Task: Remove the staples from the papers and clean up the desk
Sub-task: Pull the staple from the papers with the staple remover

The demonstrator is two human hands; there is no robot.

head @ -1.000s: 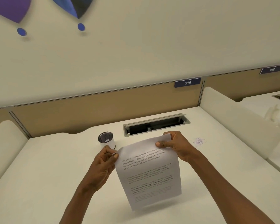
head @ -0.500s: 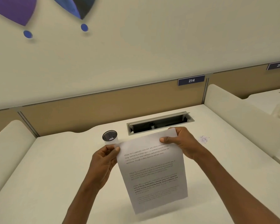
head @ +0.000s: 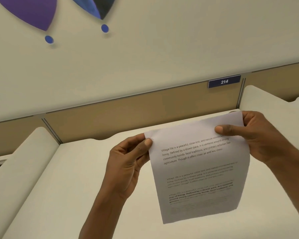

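Observation:
White printed papers (head: 199, 171) hang upright in the air above the desk (head: 72, 195), text facing me. My left hand (head: 129, 163) pinches the top left corner, thumb tip on the front next to a small staple mark (head: 152, 138). My right hand (head: 261, 137) grips the top right corner, thumb across the front and fingers behind. The lower edge of the sheets hangs free. The small cup and the desk's cable slot are hidden behind the papers and hands.
A tan partition (head: 128, 116) with a blue "214" label (head: 224, 81) runs along the back of the desk. Rounded white dividers stand at the left (head: 24, 163) and right (head: 266, 99) sides.
Both hands have lifted the papers higher and nearer to me. The view has swung left, so the papers now sit right of centre and cover the cup and the slot.

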